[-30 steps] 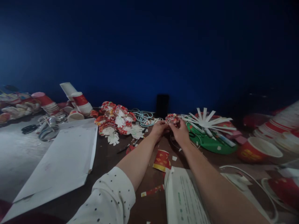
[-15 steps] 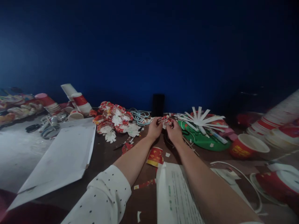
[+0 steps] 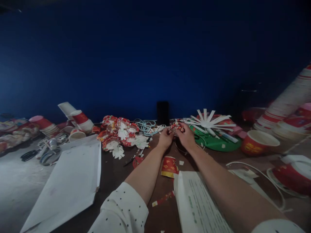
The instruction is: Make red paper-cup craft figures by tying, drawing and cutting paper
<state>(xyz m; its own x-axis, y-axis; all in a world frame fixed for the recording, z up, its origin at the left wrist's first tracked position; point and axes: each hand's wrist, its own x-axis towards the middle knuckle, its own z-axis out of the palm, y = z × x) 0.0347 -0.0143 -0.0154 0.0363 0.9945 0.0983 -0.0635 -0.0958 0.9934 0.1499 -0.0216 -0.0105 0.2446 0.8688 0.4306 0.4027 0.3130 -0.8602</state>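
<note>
Both of my hands meet at the far side of the brown table, fingers closed around a small piece of red-and-white patterned paper (image 3: 177, 125). My left hand (image 3: 166, 139) grips its left side and my right hand (image 3: 186, 136) its right; the fingers partly cover it. Left of them lies a cluster of red-and-white paper flowers (image 3: 122, 129) beside a light blue coiled cord (image 3: 145, 126). To the right, a fan of white paper strips (image 3: 206, 121) rests over a green sheet or tray (image 3: 218, 144). Nearer, a red paper cup piece with a gold edge (image 3: 169, 166) lies between my forearms.
A large white board (image 3: 70, 181) lies left, near stacked paper cups (image 3: 81, 119). At right stand a red paper cup (image 3: 259, 142) and a tall leaning cup stack (image 3: 284, 98). A printed white bag (image 3: 194, 200) lies in front. A black upright object (image 3: 162, 111) stands against the blue wall.
The view has shifted slightly, so the nearer table things appear lower and further right. My hands stay together on the small paper piece, with only slight finger movement.
</note>
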